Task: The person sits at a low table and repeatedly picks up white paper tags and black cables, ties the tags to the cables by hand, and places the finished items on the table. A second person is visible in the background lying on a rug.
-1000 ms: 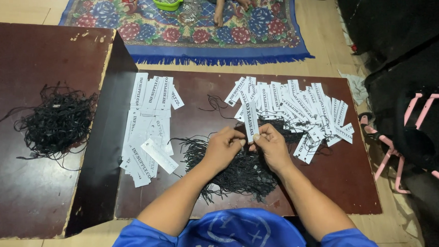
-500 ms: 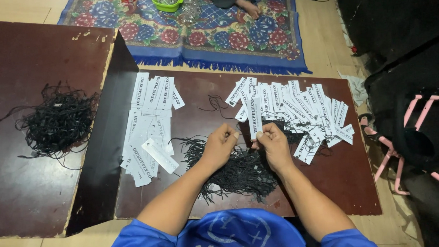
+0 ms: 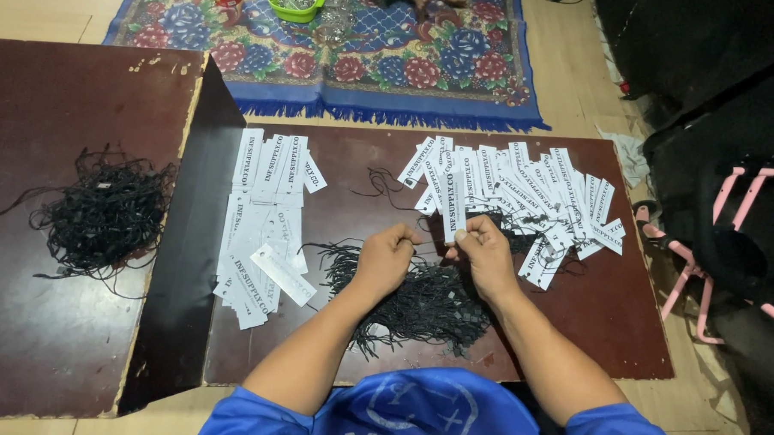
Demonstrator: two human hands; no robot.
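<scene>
Right hand [image 3: 489,255] pinches white tag [image 3: 454,208] over black strings [image 3: 424,302].

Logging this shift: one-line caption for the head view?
Right hand holds a white paper tag upright over black strings; left hand pinches one string beside it.

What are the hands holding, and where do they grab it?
The right hand pinches a white paper tag by its bottom end; the left hand pinches a black string.
</scene>
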